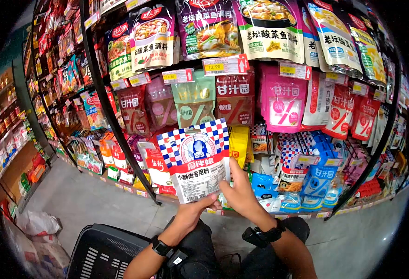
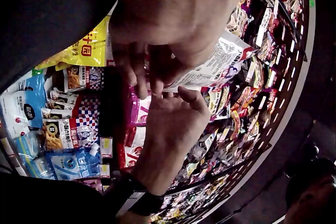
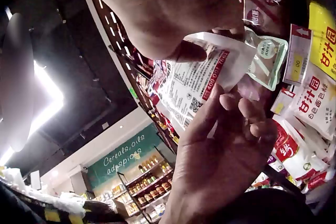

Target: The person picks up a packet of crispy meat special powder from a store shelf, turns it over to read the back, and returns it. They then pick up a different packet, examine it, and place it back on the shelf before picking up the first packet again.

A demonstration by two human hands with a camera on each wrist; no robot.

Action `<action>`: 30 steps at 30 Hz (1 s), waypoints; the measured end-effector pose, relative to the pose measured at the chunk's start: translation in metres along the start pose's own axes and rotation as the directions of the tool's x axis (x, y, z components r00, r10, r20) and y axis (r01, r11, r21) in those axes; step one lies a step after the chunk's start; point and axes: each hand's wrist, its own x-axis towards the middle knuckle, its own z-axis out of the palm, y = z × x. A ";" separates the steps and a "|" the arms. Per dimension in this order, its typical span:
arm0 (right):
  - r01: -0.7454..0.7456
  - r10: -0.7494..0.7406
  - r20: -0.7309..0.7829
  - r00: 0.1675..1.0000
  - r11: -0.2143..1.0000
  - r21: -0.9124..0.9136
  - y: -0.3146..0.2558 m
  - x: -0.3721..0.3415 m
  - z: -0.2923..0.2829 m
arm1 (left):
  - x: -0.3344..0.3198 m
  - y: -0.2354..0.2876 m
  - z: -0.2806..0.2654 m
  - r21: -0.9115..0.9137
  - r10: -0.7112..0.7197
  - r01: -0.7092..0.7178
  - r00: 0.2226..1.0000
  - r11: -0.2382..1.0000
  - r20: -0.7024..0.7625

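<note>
A flour mix pouch point(image 1: 199, 160) with blue-and-white checks, a red band and a printed cook figure faces me in the head view. My right hand point(image 1: 241, 193) grips its lower right side, thumb on the front. My left hand point(image 1: 197, 209) pinches the bottom edge, its fingertips close to the right hand. In the right wrist view the back of the pouch point(image 3: 194, 77) shows fine print and a square code. The left wrist view has the pouch point(image 2: 215, 64) partly covered by the hands.
Behind the pouch stands a shelf rack with hanging sugar pouches point(image 1: 195, 100) and fish seasoning packs point(image 1: 271, 30) above. Similar checked pouches point(image 1: 293, 160) hang lower right. A black shopping basket point(image 1: 90, 232) is at lower left, near a clear plastic bag point(image 1: 39, 223) on the floor.
</note>
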 end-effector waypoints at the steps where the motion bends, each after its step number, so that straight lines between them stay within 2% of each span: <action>1: 0.038 -0.039 -0.009 0.999 0.998 -0.044 -0.002 -0.001 0.000 | 0.000 0.000 0.000 -0.005 -0.001 0.001 1.000 1.000 -0.006; 3: 0.074 -0.075 -0.011 0.997 0.993 -0.089 -0.001 -0.001 0.001 | -0.001 0.002 0.001 0.020 0.016 -0.017 0.999 1.000 0.031; 6: 0.047 -0.047 -0.003 0.999 0.999 -0.001 0.007 0.000 0.002 | -0.004 0.008 0.006 0.015 0.018 -0.019 0.999 1.000 0.049; 9: 0.128 -0.126 -0.072 0.989 0.991 0.026 0.015 0.002 0.006 | -0.006 0.010 0.009 0.011 0.048 -0.048 0.998 0.999 0.036; 12: 0.098 -0.096 -0.043 0.994 0.994 0.049 0.009 0.000 0.004 | -0.007 0.009 0.009 -0.025 0.066 -0.066 0.998 0.998 0.013; 14: 0.008 -0.010 0.043 0.999 1.000 0.028 0.006 -0.001 0.002 | -0.007 0.009 0.008 -0.028 0.071 -0.070 0.997 0.997 0.014; 30: 0.007 -0.016 0.109 0.994 0.997 0.082 0.004 -0.001 0.001 | -0.006 0.005 0.000 -0.080 0.042 -0.038 0.998 0.996 0.043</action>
